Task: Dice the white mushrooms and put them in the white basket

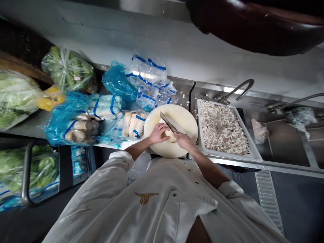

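A round pale cutting board point(157, 146) lies on the counter in front of me. My right hand point(183, 140) is closed around the handle of a knife point(168, 122), whose broad blade points up and to the left. Under and beside the blade is a whitish piece of food point(179, 125), probably mushroom. My left hand point(159, 133) rests on that piece at the left of the blade, fingers bent and pressed on it, thumb toward the knife. The hand and blade partly hide the food.
A white basket point(257, 156) of chopped pieces stands at the right, before a tap point(244, 88) and sinks. Bagged mushrooms point(82, 131) and empty-looking plastic wraps point(149, 72) lie left and behind. Bagged greens point(67, 69) stand farther left. A dark round object point(253, 27) hangs overhead.
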Tool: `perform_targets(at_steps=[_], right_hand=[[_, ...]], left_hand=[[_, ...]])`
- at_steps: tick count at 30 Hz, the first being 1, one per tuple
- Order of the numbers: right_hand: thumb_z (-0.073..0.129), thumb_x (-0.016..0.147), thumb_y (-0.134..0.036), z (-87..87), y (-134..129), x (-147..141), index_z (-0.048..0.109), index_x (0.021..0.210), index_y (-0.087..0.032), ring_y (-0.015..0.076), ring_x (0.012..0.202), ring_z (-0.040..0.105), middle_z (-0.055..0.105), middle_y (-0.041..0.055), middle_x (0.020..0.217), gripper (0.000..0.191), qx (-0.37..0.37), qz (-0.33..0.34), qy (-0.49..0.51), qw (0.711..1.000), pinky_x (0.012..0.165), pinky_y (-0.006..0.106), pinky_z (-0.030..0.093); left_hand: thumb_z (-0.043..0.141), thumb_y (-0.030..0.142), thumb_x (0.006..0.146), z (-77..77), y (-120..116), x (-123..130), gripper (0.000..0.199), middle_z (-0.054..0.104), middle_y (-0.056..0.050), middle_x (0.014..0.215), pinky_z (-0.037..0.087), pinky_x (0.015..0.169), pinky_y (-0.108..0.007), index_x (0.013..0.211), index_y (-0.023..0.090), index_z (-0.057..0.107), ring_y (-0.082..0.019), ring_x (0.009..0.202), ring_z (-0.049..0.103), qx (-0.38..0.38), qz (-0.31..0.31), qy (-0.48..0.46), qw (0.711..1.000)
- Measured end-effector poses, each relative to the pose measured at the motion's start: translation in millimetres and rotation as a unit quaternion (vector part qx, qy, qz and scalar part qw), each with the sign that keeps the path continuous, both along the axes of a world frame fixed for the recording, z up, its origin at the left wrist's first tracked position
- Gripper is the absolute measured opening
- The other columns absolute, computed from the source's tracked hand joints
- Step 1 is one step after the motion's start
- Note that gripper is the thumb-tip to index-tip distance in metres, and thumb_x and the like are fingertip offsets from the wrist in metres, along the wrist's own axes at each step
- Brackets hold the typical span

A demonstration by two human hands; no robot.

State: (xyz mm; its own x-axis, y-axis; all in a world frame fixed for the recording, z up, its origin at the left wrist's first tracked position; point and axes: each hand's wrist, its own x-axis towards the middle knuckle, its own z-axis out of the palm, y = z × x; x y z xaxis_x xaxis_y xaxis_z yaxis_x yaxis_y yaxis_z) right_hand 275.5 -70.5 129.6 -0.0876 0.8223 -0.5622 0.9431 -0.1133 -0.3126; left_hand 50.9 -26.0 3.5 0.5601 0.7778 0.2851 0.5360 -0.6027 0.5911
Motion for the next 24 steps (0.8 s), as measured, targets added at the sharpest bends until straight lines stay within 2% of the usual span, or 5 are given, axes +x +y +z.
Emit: perform_targets(at_steps=[6, 10, 13, 19, 24], right_hand=[[0.018, 0.114, -0.057, 32.5, -21.8, 15.9, 0.072, 0.121, -0.016, 0.0269, 0.106, 0.073, 0.079, 0.0179, 0.111, 0.068, 0.066, 0.008, -0.05, 0.997, 0.093, 0.032, 0.047], [0.02, 0.115, -0.051, 48.1, -39.9, 17.3, 0.072, 0.117, -0.018, 0.0252, 0.102, 0.074, 0.079, 0.0153, 0.109, 0.061, 0.049, 0.039, -0.077, 0.995, 0.089, 0.029, 0.047], [0.022, 0.115, -0.05, 39.5, -36.8, 13.0, 0.072, 0.116, -0.019, 0.0252, 0.102, 0.074, 0.079, 0.015, 0.108, 0.059, 0.03, 0.045, -0.077, 0.996, 0.088, 0.029, 0.047], [0.021, 0.116, -0.048, -2.4, -7.4, -11.5, 0.07, 0.13, -0.019, 0.0257, 0.11, 0.073, 0.077, 0.015, 0.123, 0.058, -0.011, -0.001, -0.045, 0.999, 0.09, 0.03, 0.048], [0.022, 0.115, -0.05, -10.8, -10.0, -5.4, 0.074, 0.123, -0.019, 0.0258, 0.111, 0.072, 0.079, 0.0151, 0.117, 0.06, 0.0, 0.033, -0.032, 0.999, 0.093, 0.03, 0.048]], left_hand=[[0.069, 0.068, 0.092, 1.2, 0.0, 0.8, 0.057, 0.059, -0.013, 0.144, 0.035, 0.125, -0.054, 0.13, 0.025, 0.068, -0.035, 0.143, 0.046, -0.003, 0.001, -0.002, 1.0], [0.068, 0.069, 0.092, 0.6, -0.5, 0.6, 0.058, 0.059, -0.012, 0.144, 0.035, 0.125, -0.054, 0.13, 0.026, 0.069, -0.035, 0.143, 0.046, -0.003, 0.001, -0.009, 1.0], [0.068, 0.069, 0.092, -1.5, -0.6, 0.4, 0.059, 0.059, -0.012, 0.144, 0.035, 0.125, -0.055, 0.132, 0.025, 0.068, -0.035, 0.143, 0.046, -0.012, -0.001, -0.012, 1.0], [0.069, 0.069, 0.091, -5.1, 0.7, 0.1, 0.061, 0.057, -0.012, 0.148, 0.033, 0.127, -0.056, 0.135, 0.027, 0.068, -0.036, 0.146, 0.043, -0.026, -0.01, -0.018, 0.999], [0.067, 0.069, 0.094, -1.6, 0.9, -1.5, 0.058, 0.058, -0.012, 0.147, 0.036, 0.125, -0.055, 0.134, 0.027, 0.068, -0.035, 0.145, 0.045, -0.024, -0.016, -0.016, 0.999]])
